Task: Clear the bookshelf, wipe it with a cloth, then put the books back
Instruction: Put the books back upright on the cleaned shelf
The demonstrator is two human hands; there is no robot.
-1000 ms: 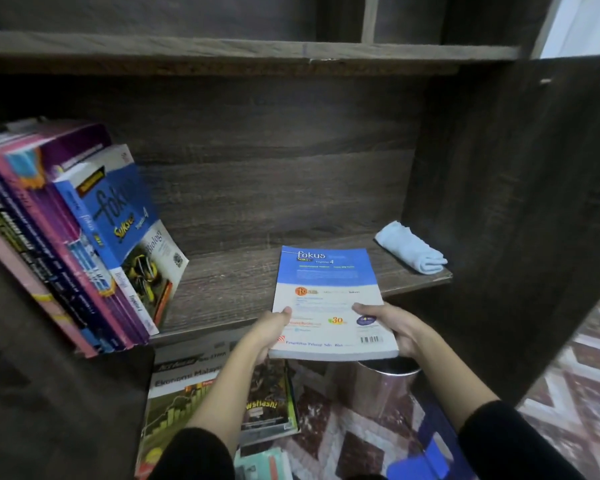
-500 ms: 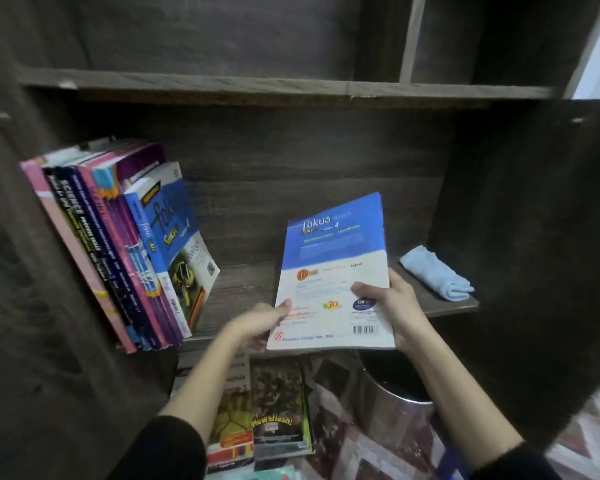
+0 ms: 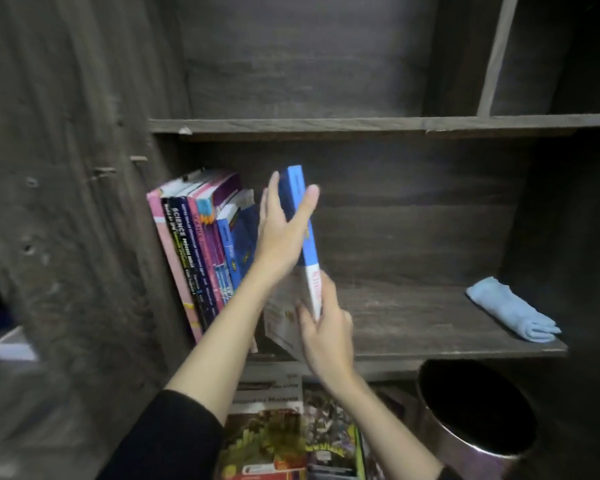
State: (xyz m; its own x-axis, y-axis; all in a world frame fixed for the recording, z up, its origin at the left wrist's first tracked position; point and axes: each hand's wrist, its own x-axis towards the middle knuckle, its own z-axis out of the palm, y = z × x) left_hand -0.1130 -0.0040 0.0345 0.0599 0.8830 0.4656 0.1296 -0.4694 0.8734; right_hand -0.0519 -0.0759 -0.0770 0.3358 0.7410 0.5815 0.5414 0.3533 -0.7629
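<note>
Left-hand (image 3: 280, 235), right-hand (image 3: 327, 336) grip — book (image 3: 310, 271) now upright

Matt, rough-grained dark wood shelf (image 3: 413, 320); soft blue cloth (image 3: 510, 310); glossy paper book (image 3: 307, 237)

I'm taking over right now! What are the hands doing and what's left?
The left hand pinches the blue book near its top; the right hand grips its lower end.
The book is held nearly upright beside the row of books at the left of the shelf.
The cloth lies folded at the shelf's right end.
Done: several books shelved.
Left: seat this book, then shelve the books on the floor below.
</note>
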